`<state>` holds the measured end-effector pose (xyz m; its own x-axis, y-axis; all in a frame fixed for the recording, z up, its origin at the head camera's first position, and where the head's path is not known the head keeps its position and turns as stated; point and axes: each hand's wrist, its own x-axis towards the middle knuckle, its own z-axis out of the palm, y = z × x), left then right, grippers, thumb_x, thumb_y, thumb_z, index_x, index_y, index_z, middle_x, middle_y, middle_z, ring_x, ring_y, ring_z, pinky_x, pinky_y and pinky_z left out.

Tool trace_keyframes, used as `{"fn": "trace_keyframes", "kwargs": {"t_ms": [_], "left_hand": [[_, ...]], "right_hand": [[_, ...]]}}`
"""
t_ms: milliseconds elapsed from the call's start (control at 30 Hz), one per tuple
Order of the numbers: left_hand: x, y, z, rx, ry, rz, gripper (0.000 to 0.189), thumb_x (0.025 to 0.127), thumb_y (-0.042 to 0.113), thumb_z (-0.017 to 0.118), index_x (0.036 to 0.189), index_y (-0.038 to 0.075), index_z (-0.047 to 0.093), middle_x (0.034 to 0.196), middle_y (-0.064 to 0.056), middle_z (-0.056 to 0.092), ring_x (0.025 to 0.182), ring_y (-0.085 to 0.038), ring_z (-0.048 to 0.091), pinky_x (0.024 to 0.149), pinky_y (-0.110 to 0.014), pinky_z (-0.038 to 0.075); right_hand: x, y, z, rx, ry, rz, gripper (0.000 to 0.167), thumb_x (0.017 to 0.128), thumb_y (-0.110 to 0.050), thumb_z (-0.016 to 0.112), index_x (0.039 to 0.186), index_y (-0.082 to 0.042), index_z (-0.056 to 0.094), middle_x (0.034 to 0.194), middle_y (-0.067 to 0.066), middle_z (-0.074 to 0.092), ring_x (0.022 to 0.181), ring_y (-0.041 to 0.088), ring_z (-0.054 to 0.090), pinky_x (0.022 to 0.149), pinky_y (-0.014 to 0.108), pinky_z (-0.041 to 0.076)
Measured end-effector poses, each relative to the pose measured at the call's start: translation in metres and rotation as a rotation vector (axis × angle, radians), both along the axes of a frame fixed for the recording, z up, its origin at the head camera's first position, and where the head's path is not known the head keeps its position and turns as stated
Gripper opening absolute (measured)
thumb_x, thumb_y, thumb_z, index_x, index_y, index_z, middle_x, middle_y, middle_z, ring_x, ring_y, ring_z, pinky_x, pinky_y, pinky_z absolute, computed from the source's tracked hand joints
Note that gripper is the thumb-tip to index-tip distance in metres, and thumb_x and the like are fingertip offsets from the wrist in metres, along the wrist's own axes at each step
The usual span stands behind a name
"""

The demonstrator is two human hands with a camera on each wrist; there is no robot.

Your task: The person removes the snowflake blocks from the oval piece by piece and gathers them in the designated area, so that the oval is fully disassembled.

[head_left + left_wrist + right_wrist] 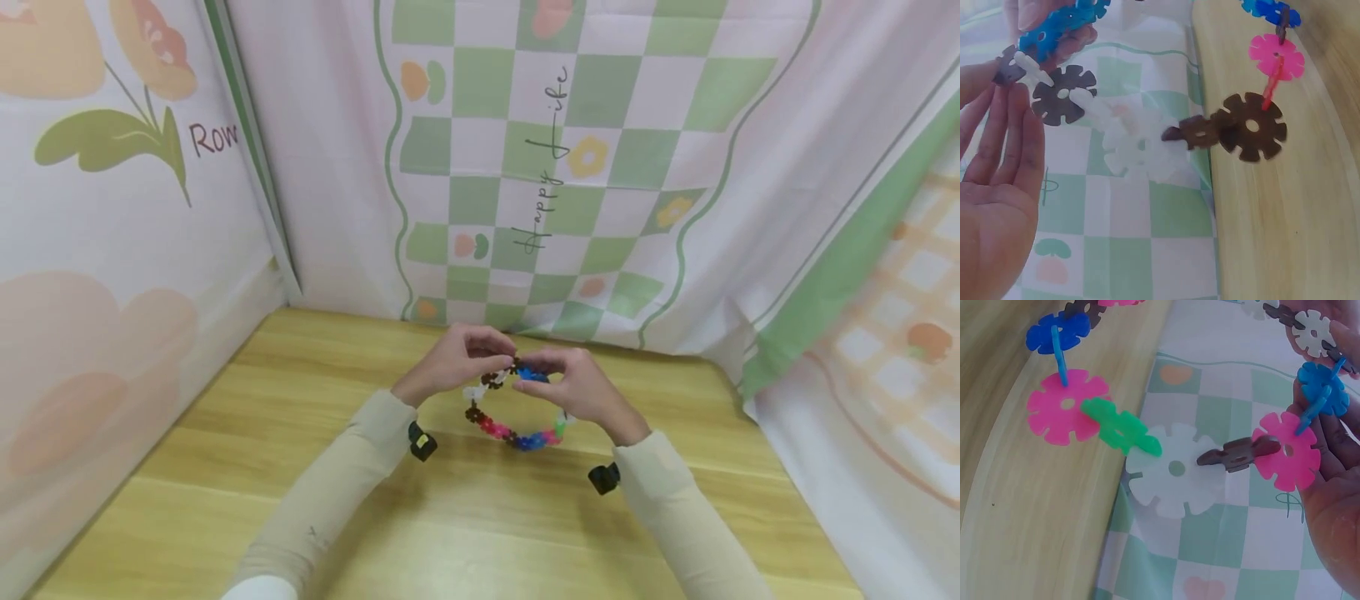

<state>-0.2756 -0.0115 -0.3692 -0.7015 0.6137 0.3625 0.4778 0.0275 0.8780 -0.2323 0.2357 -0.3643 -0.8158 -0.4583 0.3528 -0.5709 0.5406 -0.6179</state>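
Notched plastic snowflake discs, linked edge to edge, form a ring point(493, 427) in brown, white, pink, red, blue and green. My left hand point(459, 362) is at the far left part of the ring and pinches a brown disc point(1008, 65) between thumb and fingers. Close beside it, my right hand point(585, 385) grips the blue discs point(1060, 34). From there the chain runs through a pink disc point(1288, 450), a brown one, a white disc point(1175, 472) and a green disc point(1121, 428). My right fingers partly hide where the two hands meet.
Beneath the ring lies a wood-grain table point(480, 533). A green-and-white checked curtain point(551, 208) hangs right behind its back edge. Printed cloth walls point(150, 275) stand on the left and right. Both wrists carry a small black camera point(422, 442).
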Motion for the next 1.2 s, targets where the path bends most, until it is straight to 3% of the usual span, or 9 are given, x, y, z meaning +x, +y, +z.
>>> {"fn": "trace_keyframes", "kwargs": {"t_ms": [300, 367, 567, 633, 767, 900, 1000, 1100, 1200], "left_hand": [[0.006, -0.003, -0.003, -0.059, 0.255, 0.0, 0.037, 0.094, 0.011, 0.081, 0.128, 0.003, 0.071, 0.127, -0.01, 0.073, 0.119, -0.022, 0.07, 0.112, -0.033, 0.055], [0.006, -0.002, -0.005, -0.055, 0.276, -0.01, 0.037, 0.094, 0.01, 0.081, 0.129, 0.004, 0.071, 0.127, -0.011, 0.073, 0.12, -0.022, 0.07, 0.112, -0.035, 0.055], [0.004, 0.0, -0.009, -0.039, 0.293, -0.038, 0.034, 0.094, 0.005, 0.079, 0.127, 0.001, 0.072, 0.124, -0.013, 0.074, 0.116, -0.021, 0.072, 0.11, -0.035, 0.056], [0.003, 0.0, -0.008, -0.046, 0.277, -0.045, 0.03, 0.096, 0.007, 0.077, 0.126, 0.001, 0.072, 0.123, -0.013, 0.075, 0.115, -0.022, 0.073, 0.108, -0.034, 0.057], [0.0, 0.0, -0.005, -0.109, 0.16, -0.025, 0.023, 0.104, 0.018, 0.069, 0.121, 0.006, 0.076, 0.117, -0.011, 0.078, 0.108, -0.027, 0.075, 0.098, -0.033, 0.062], [-0.002, -0.002, -0.004, -0.172, -0.065, -0.009, 0.028, 0.108, 0.028, 0.062, 0.12, 0.007, 0.077, 0.112, -0.005, 0.078, 0.104, -0.025, 0.075, 0.095, -0.033, 0.063], [-0.002, -0.004, -0.006, -0.176, -0.229, -0.017, 0.034, 0.109, 0.032, 0.061, 0.118, 0.004, 0.077, 0.097, 0.001, 0.073, 0.092, -0.016, 0.069, 0.096, -0.032, 0.062], [-0.002, -0.005, -0.009, -0.14, -0.357, -0.069, 0.04, 0.109, 0.032, 0.059, 0.122, -0.003, 0.074, 0.092, 0.004, 0.072, 0.089, -0.01, 0.068, 0.098, -0.031, 0.061], [-0.002, -0.004, -0.011, -0.065, -0.451, -0.148, 0.043, 0.11, 0.025, 0.056, 0.129, -0.011, 0.068, 0.099, 0.002, 0.078, 0.094, -0.011, 0.073, 0.098, -0.03, 0.061]], "right_hand": [[-0.001, 0.005, 0.001, -0.013, -0.024, -0.001, 0.035, 0.092, -0.027, 0.084, 0.123, -0.012, 0.078, 0.119, 0.005, 0.079, 0.105, 0.024, 0.077, 0.094, 0.04, 0.064], [-0.001, 0.005, 0.002, -0.012, -0.031, 0.002, 0.035, 0.092, -0.027, 0.084, 0.123, -0.013, 0.078, 0.118, 0.005, 0.08, 0.104, 0.023, 0.077, 0.092, 0.036, 0.064], [-0.001, 0.003, 0.002, -0.027, -0.113, 0.028, 0.034, 0.092, -0.031, 0.085, 0.121, -0.015, 0.08, 0.116, 0.01, 0.079, 0.1, 0.026, 0.075, 0.063, 0.033, 0.065], [-0.002, 0.003, 0.002, -0.025, -0.12, 0.041, 0.032, 0.091, -0.032, 0.085, 0.119, -0.016, 0.08, 0.115, 0.008, 0.08, 0.099, 0.024, 0.076, 0.063, 0.034, 0.065], [-0.005, 0.002, 0.002, 0.0, -0.094, 0.058, 0.028, 0.091, -0.03, 0.086, 0.116, -0.017, 0.082, 0.111, 0.002, 0.081, 0.096, 0.017, 0.077, 0.077, 0.03, 0.064], [-0.006, 0.0, 0.002, 0.014, -0.093, 0.058, 0.029, 0.089, -0.028, 0.087, 0.114, -0.015, 0.082, 0.109, 0.008, 0.082, 0.093, 0.015, 0.077, 0.076, 0.029, 0.064], [-0.006, -0.002, 0.003, 0.02, -0.101, 0.055, 0.03, 0.089, -0.028, 0.088, 0.114, -0.013, 0.082, 0.11, 0.01, 0.081, 0.094, 0.017, 0.077, 0.073, 0.029, 0.064], [-0.006, -0.004, 0.003, 0.024, -0.103, 0.056, 0.031, 0.089, -0.029, 0.088, 0.114, -0.012, 0.082, 0.112, 0.01, 0.081, 0.096, 0.02, 0.077, 0.074, 0.028, 0.064], [-0.006, -0.006, 0.004, 0.024, -0.103, 0.067, 0.03, 0.089, -0.028, 0.087, 0.114, -0.012, 0.082, 0.113, 0.01, 0.081, 0.097, 0.02, 0.077, 0.076, 0.026, 0.063]]}}
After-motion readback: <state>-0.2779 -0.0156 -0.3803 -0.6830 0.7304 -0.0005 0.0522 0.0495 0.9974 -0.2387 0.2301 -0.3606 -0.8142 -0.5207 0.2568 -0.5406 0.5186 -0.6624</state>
